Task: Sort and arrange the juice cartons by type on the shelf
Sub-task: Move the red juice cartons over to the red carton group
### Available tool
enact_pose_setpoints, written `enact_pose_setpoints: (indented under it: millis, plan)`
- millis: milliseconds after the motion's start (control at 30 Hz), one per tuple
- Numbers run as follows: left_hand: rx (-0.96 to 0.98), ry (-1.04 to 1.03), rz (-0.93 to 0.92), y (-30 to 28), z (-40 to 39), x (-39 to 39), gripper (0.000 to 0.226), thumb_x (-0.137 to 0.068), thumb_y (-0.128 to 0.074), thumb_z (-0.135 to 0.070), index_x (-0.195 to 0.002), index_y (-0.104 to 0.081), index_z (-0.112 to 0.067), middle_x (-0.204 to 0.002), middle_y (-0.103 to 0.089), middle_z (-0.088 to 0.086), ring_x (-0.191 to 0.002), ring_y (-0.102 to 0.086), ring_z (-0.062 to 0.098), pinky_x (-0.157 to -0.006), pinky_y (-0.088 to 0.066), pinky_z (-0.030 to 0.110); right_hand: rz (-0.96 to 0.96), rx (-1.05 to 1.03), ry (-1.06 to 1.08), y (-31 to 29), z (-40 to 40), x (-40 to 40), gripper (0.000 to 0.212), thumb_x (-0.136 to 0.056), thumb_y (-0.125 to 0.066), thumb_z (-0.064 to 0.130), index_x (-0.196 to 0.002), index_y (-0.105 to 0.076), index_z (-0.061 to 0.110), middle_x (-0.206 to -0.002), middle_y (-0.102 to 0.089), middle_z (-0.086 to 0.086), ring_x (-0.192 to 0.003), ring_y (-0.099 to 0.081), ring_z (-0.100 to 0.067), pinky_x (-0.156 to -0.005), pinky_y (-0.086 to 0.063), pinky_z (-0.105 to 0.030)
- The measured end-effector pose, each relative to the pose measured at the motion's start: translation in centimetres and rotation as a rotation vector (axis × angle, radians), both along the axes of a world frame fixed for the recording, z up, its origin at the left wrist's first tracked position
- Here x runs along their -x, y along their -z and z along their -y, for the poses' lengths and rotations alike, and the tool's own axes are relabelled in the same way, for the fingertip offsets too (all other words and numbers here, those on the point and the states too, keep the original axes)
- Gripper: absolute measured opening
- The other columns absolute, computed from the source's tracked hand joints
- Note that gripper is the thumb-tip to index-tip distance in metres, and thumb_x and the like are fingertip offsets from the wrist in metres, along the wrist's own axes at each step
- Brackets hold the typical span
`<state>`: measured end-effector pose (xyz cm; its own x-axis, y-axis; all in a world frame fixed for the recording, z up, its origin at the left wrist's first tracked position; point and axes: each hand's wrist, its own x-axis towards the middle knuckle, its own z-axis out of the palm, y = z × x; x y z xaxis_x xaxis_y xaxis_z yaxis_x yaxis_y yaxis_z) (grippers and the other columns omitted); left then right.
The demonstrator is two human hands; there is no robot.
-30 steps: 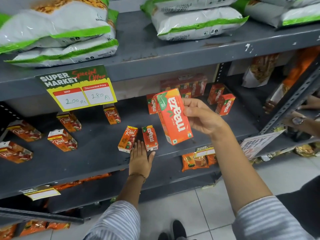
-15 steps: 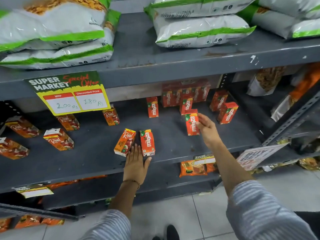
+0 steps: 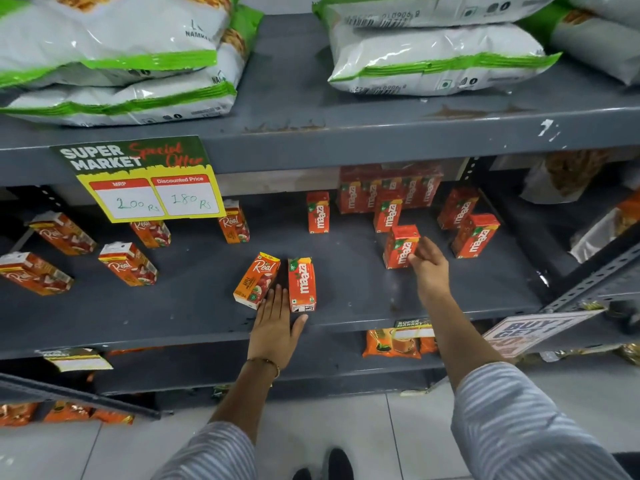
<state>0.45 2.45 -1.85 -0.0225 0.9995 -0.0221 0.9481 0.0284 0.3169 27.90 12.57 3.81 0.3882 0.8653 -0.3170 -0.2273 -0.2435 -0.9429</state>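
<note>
On the shelf the Real cartons stand at 9 o'clock, the Maaza group at 1 o'clock. The left hand lies flat and spread at the shelf's front edge, holding nothing, between a fallen Real carton and a stray Maaza carton. The right hand loosely pinches an upright Maaza carton; better to set it square beside its row before letting go

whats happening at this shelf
A person is sorting small juice cartons on a grey metal shelf. Their right hand touches an upright red Maaza carton among other Maaza cartons on the right. Their left hand rests flat at the shelf edge, just below an orange Real carton and another Maaza carton.
</note>
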Motion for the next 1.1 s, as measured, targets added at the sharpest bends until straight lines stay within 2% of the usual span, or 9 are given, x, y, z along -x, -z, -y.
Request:
enact_pose_setpoints:
  millis: [67,167,300,400,533,667,833,967,1100]
  plan:
    - [-0.002,0.007,-0.004,0.0,0.0,0.0,0.08,-0.085,-0.007,-0.064,-0.147,-0.004,-0.014,-0.158,-0.011,0.008,-0.146,-0.006,0.021,-0.114,0.0,0.029,-0.021,0.069,0.191,0.1,0.9,0.8,0.044,-0.085,-0.056,-0.007,-0.128,-0.05,0.005,-0.121,-0.059,-0.011,-0.121,-0.054,-0.026,-0.095,-0.042,-0.026]
    - [0.015,0.033,-0.01,-0.2,0.1,0.2,0.087,-0.079,0.003,-0.066,-0.146,-0.001,-0.012,-0.159,-0.007,0.008,-0.146,-0.002,0.021,-0.114,0.002,0.029,0.097,0.19,0.319,0.3,2.6,3.6,0.026,-0.086,-0.058,0.003,-0.112,-0.059,0.004,-0.115,-0.063,-0.016,-0.108,-0.059,-0.03,-0.087,-0.044,-0.031]
    - [0.011,0.079,-0.029,-0.1,0.0,0.5,0.072,-0.093,-0.02,-0.055,-0.146,0.001,-0.011,-0.159,-0.001,0.008,-0.146,0.002,0.021,-0.115,0.004,0.028,0.5,0.288,-0.156,-0.6,4.4,9.9,0.035,-0.083,-0.066,0.031,-0.1,-0.069,0.001,-0.112,-0.069,-0.019,-0.108,-0.062,-0.034,-0.09,-0.046,-0.033]
    - [-0.004,0.162,-0.076,0.1,0.3,1.7,0.069,-0.095,-0.022,-0.052,-0.146,0.0,-0.011,-0.159,-0.002,0.007,-0.146,0.002,0.02,-0.113,0.007,0.027,0.62,0.244,-0.425,-1.0,5.4,14.4,0.04,-0.082,-0.064,0.041,-0.098,-0.071,0.006,-0.109,-0.071,-0.014,-0.104,-0.064,-0.029,-0.08,-0.045,-0.027]
    - [-0.03,0.25,-0.122,0.4,0.9,3.8,0.067,-0.095,-0.022,-0.051,-0.147,0.0,-0.014,-0.159,-0.003,0.005,-0.146,0.002,0.019,-0.112,0.007,0.026,0.756,0.284,-0.461,-0.8,6.3,18.1,0.043,-0.077,-0.065,0.049,-0.09,-0.069,0.008,-0.115,-0.062,-0.016,-0.104,-0.061,-0.031,-0.087,-0.048,-0.035]
    - [-0.053,0.317,-0.125,0.7,1.2,6.0,0.065,-0.095,-0.022,-0.051,-0.147,0.0,-0.017,-0.159,-0.002,0.004,-0.146,0.003,0.018,-0.114,0.006,0.027,0.865,0.298,-0.377,-0.9,6.9,19.8,0.055,-0.076,-0.07,0.041,-0.113,-0.06,0.002,-0.122,-0.056,-0.019,-0.111,-0.058,-0.034,-0.095,-0.047,-0.037]
    - [-0.064,0.367,-0.096,0.8,0.9,7.1,0.063,-0.096,-0.022,-0.049,-0.147,-0.002,-0.018,-0.159,-0.002,0.004,-0.146,0.003,0.018,-0.114,0.006,0.027,0.782,0.248,-0.276,-0.9,7.7,20.0,0.057,-0.071,-0.078,0.022,-0.112,-0.044,0.001,-0.117,-0.062,-0.018,-0.108,-0.059,-0.035,-0.082,-0.046,-0.034]
    - [-0.093,0.369,-0.102,0.8,1.1,7.0,0.062,-0.096,-0.022,-0.049,-0.147,-0.004,-0.017,-0.159,-0.005,0.004,-0.146,0.0,0.02,-0.114,0.006,0.028,0.611,0.269,-0.279,-0.6,7.0,18.3,0.043,-0.074,-0.076,0.026,-0.1,-0.056,-0.002,-0.102,-0.065,-0.017,-0.097,-0.061,-0.03,-0.069,-0.041,-0.025]
    - [-0.088,0.361,-0.108,0.9,1.0,7.0,0.062,-0.096,-0.021,-0.049,-0.147,-0.003,-0.018,-0.159,-0.005,0.003,-0.146,0.0,0.02,-0.114,0.004,0.028,0.339,0.28,-0.213,-0.6,6.3,17.1,0.019,-0.085,-0.064,0.017,-0.095,-0.064,0.001,-0.11,-0.067,-0.022,-0.104,-0.062,-0.035,-0.091,-0.051,-0.041]
